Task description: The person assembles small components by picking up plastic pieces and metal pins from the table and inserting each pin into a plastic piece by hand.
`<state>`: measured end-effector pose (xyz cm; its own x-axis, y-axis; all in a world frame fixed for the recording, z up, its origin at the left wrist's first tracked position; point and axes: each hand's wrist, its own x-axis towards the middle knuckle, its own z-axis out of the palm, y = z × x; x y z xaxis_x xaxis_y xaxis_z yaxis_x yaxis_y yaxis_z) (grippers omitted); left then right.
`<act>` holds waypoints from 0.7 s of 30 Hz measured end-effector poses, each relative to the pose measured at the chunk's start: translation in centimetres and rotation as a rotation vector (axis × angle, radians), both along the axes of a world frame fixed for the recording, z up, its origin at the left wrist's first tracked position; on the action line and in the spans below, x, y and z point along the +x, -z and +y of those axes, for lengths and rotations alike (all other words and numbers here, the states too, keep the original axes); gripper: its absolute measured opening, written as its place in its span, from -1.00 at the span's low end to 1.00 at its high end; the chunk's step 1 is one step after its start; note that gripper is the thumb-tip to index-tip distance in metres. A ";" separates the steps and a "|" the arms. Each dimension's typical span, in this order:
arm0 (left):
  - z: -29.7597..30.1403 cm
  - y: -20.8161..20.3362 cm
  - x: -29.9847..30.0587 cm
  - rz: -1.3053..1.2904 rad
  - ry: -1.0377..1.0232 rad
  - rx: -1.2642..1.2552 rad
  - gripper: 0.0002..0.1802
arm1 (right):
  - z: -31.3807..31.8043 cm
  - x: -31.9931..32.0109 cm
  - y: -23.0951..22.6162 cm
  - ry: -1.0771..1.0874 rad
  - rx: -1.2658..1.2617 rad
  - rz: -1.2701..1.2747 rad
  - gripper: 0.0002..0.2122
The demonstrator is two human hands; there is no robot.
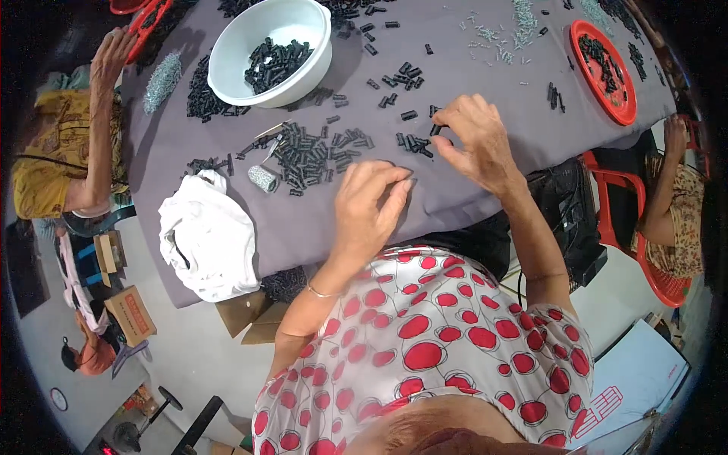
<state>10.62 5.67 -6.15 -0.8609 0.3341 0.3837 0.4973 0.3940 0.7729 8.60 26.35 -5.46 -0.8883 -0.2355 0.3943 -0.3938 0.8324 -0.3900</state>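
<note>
My right hand (479,140) is over the table's near middle, its thumb and forefinger closed on a small black plastic cylinder (435,130). Just left of those fingertips lies a little cluster of similar black pieces (413,144). My left hand (368,203) rests at the table's near edge with thumb and fingertips drawn together; whatever is between them is too small to make out. Beyond the left hand spreads a larger heap of black cylinders (303,155). A silvery, thimble-sized roll (262,179) and a thin metal tool (271,149) lie at that heap's left side.
A white basin (327,57) holding black pieces stands at the far left. A white cloth (208,239) drapes over the near left edge. Loose screws (523,26) and a red tray (626,114) are at the far right. Other people sit left and right, a hand (114,53) at the left.
</note>
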 end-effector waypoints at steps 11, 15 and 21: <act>-0.3 -1.4 -0.2 -0.877 0.101 0.653 -0.74 | -1.6 1.5 -0.7 -0.213 -0.474 0.126 -0.64; 0.2 -1.3 -0.4 -1.141 0.281 0.997 -0.72 | -2.6 2.1 -0.8 -0.224 -0.520 0.194 -0.65; 0.3 -2.1 0.1 -1.197 0.263 0.889 -0.78 | -2.7 2.9 -0.2 -0.283 -0.459 0.235 -0.64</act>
<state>10.70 5.92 -4.08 -0.7569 0.5670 -0.3250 -0.5988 -0.4025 0.6924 11.54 23.61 -5.28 -0.6919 -0.2091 0.6910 -0.6957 0.4490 -0.5607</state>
